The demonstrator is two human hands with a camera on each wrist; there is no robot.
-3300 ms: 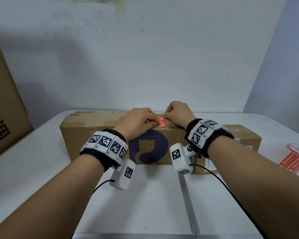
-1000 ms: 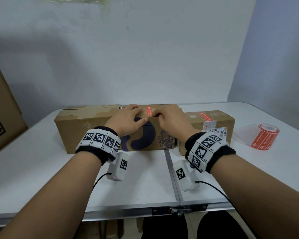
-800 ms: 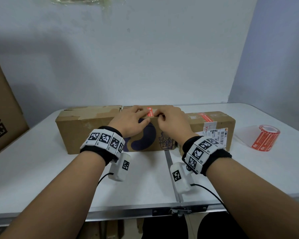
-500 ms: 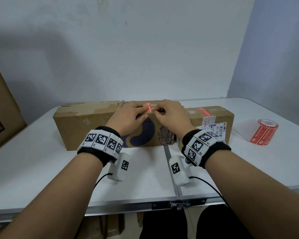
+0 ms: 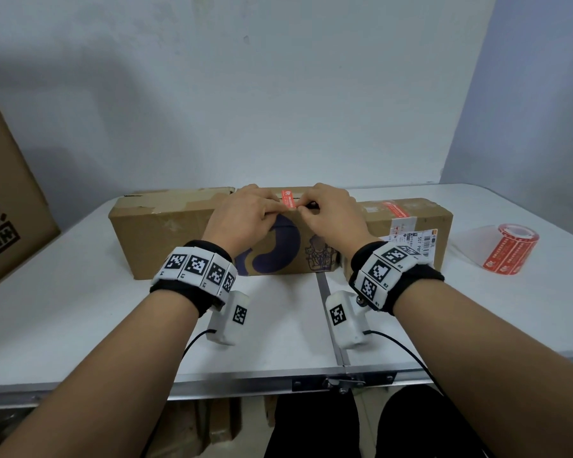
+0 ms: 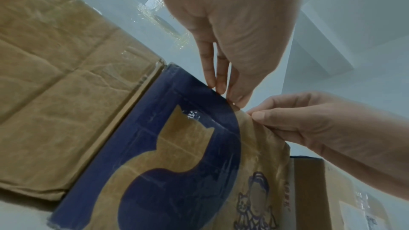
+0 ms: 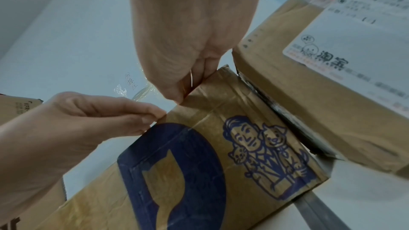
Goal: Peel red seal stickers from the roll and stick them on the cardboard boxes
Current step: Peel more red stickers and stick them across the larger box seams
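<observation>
A red seal sticker [image 5: 289,200] lies on top of the middle cardboard box [image 5: 278,256], which has a blue cat print, and reaches its front top edge. My left hand [image 5: 278,209] and right hand [image 5: 306,210] meet at the sticker's near end. Each pinches the box's top edge there, thumb in front and fingers on top. The left wrist view shows my left hand [image 6: 230,97] on that edge. The right wrist view shows my right hand [image 7: 186,92] there too. The sticker roll [image 5: 511,251] lies at the right of the table.
A plain box [image 5: 159,233] stands against the middle one on the left. A box [image 5: 407,223] with a red sticker [image 5: 396,209] and a shipping label [image 5: 414,239] stands on the right. A large carton [image 5: 4,200] stands at far left. The white table [image 5: 80,309] has a centre seam.
Both hands have stayed at the sticker on the middle box. My left hand, flat on the box a second ago, now has its fingertips drawn in at the sticker's near end.
</observation>
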